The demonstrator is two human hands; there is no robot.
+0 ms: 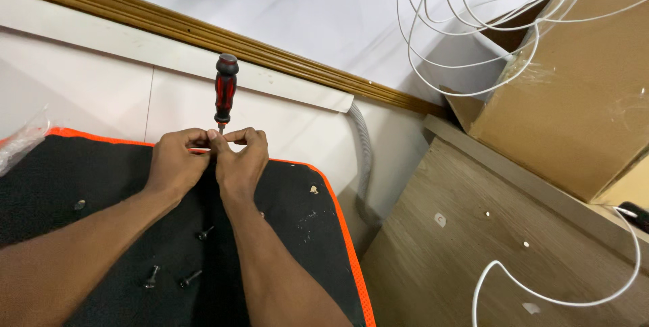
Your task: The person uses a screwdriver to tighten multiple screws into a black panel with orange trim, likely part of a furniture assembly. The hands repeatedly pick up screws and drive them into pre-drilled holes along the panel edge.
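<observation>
Both hands meet over a black mat (pixel 81 185) with an orange edge. The left hand (pixel 177 161) and the right hand (pixel 242 160) are pinched narrow, fingertips touching, around the lower shaft of a red and black screwdriver (pixel 225 90) that stands nearly upright between them, handle up. What sits at its tip is hidden by the fingers. Loose screws (pixel 190 278) lie on the mat near the forearms. A wooden panel (pixel 473 246), a cardboard box (pixel 574 90) and white cables (pixel 460 36) lie to the right.
</observation>
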